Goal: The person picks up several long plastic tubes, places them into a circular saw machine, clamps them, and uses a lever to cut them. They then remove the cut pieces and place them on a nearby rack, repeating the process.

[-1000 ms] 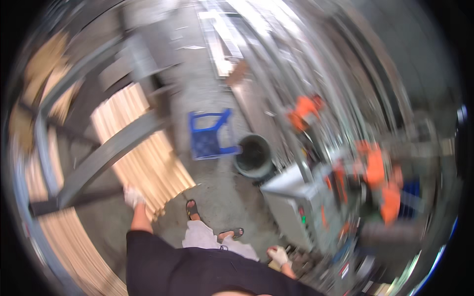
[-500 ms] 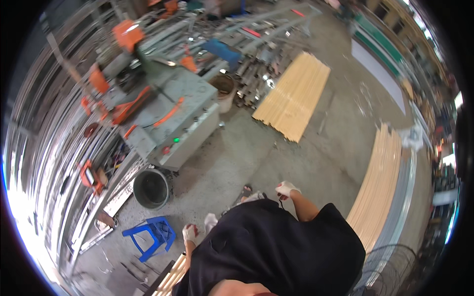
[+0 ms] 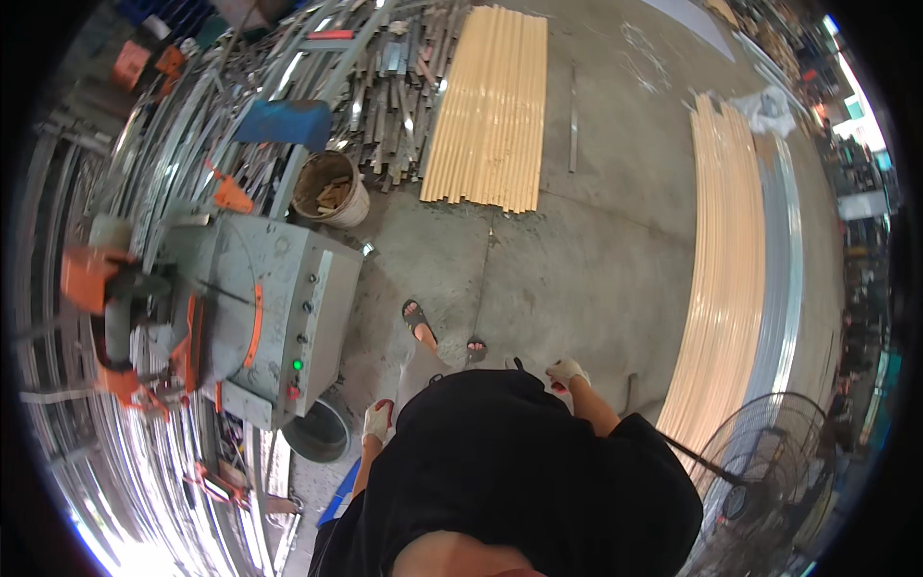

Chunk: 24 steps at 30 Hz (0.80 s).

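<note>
We see a long pile of pale strips (image 3: 728,260) at 3 o'clock. A big grey machine (image 3: 269,288) with orange parts stands at 9 o'clock, and a shorter yellow pile (image 3: 492,106) lies at 12 o'clock. A dark bucket (image 3: 320,428) sits at 8 o'clock, and a short dark bar (image 3: 631,392) at 4 o'clock. Our gloved left hand (image 3: 378,420), at 7 o'clock, is near the bucket. Our gloved right hand (image 3: 566,372), at 4 o'clock, is near the bar. Both have bent fingers, but we cannot tell if they hold anything.

Grey concrete floor (image 3: 596,264), shorter tan strips (image 3: 490,111), longer tan strips (image 3: 726,260) beside grey lengths (image 3: 775,250), dark bucket (image 3: 331,433)
</note>
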Motion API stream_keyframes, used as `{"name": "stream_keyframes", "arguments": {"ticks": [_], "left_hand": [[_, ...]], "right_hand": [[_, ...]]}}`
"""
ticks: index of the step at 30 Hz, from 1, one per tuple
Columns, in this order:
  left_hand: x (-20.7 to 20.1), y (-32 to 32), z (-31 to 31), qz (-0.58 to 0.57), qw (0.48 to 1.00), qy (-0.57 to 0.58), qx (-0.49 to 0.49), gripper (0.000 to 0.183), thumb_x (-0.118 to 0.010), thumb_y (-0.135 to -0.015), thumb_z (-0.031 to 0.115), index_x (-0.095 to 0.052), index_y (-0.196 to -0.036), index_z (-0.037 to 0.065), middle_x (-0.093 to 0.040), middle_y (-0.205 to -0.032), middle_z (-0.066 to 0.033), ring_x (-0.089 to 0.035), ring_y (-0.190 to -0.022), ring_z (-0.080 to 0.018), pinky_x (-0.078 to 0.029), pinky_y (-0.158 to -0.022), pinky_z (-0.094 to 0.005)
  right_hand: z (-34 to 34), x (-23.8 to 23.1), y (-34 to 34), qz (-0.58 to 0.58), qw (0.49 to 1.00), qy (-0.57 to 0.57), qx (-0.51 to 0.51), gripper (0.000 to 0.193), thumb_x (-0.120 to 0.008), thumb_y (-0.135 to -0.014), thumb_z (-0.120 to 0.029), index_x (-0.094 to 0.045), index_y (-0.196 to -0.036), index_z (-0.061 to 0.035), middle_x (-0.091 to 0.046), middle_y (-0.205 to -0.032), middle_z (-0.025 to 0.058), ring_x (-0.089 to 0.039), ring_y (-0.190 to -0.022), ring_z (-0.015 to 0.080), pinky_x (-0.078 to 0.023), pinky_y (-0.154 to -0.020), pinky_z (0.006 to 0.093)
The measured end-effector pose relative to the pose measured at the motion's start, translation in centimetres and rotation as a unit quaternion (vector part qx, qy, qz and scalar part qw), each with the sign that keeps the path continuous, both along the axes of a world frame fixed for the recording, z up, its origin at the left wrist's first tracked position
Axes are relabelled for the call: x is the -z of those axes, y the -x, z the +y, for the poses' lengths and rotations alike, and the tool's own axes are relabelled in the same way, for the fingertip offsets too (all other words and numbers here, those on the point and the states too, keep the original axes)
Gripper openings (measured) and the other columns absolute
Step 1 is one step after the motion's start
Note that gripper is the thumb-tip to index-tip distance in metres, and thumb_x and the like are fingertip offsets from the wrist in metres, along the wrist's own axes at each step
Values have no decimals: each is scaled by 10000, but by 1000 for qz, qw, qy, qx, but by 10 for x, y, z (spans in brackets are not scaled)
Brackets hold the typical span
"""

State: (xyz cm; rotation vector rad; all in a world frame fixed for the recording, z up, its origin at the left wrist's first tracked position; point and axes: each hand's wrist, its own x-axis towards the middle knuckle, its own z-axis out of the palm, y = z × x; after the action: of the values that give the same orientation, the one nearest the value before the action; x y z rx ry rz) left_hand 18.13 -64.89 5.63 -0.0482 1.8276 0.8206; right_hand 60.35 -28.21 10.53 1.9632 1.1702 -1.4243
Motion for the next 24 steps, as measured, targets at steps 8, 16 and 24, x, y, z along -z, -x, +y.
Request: {"name": "stream_keyframes", "arguments": {"ticks": [8,16,24], "left_hand": [[6,150,145,-54,994,78,61,140,-604,-940,133,-702,-1025,81,-633,-776,-13,-564,-592,-122,-457,-507,-284],[-18,197,367,56,993,-41,93,167,-546,-979,98,-692,-1053,69,-613,-802,15,-543,-666,-80,-429,-577,-243],[-14,111,389,47,965,146,212,275,-593,-955,229,-697,-1105,24,-682,-949,-24,-620,-831,-153,-508,-717,-329]], "right_hand": [[42,-10,67,26,993,-6,119,249,-714,-835,-214,-700,-1008,-35,-686,-805,80,-717,-643,226,-596,-549,365],[192,61,67,160,864,-21,476,326,-687,-920,-156,-627,-1197,5,-730,-1031,205,-737,-745,334,-624,-615,428],[423,405,81,334,767,-137,530,219,-614,-985,-187,-617,-1160,-56,-717,-1056,153,-722,-942,324,-615,-788,468]]}}
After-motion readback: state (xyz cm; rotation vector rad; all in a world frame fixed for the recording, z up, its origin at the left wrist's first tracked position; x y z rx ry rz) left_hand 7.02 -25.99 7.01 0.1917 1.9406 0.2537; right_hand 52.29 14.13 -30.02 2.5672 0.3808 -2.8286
